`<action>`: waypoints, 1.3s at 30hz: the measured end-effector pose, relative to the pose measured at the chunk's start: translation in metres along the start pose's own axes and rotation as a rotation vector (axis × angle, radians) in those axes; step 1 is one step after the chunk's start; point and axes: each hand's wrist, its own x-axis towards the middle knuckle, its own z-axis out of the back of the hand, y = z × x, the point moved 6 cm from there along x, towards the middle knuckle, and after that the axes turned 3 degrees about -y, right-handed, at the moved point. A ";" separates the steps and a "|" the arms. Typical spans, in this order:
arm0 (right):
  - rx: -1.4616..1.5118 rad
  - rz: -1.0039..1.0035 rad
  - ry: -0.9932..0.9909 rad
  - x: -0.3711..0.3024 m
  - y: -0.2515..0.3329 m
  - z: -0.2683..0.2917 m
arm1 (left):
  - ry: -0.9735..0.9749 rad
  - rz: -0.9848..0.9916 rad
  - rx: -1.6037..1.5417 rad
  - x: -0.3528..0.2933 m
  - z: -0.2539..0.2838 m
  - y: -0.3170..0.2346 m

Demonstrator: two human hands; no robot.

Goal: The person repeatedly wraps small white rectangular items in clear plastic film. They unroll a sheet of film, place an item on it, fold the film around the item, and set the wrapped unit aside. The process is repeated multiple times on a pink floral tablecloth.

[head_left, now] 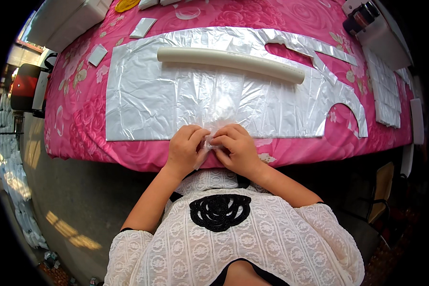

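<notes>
A stack of thin, shiny white plastic aprons (143, 109) lies flat on the table, with cut-out curves at its right end. Across its far part rests a long cream plastic pipe (231, 63). At the near edge of the stack, my left hand (188, 148) and my right hand (236, 147) meet with bent fingers. Between them they pinch a crumpled bit of clear plastic film (208, 143), and some film hangs below the left fingers. Whether this film is part of the top apron I cannot tell.
A pink flowered cloth (86, 119) covers the table. Small folded white packets (143, 27) lie at the far left, and flat plastic packs (385, 90) are piled at the right. White boxes (74, 21) stand at the far left corner. A dark jar (361, 18) is far right.
</notes>
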 end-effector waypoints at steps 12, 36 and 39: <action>-0.014 -0.014 0.023 -0.001 -0.002 -0.003 | 0.226 -0.202 -0.096 -0.009 0.012 -0.005; -0.296 0.242 0.382 0.015 -0.010 0.022 | 0.120 -0.391 -0.021 -0.006 0.007 -0.041; -0.283 0.256 0.318 0.010 -0.020 0.021 | 0.145 -0.431 -0.093 -0.007 0.004 -0.044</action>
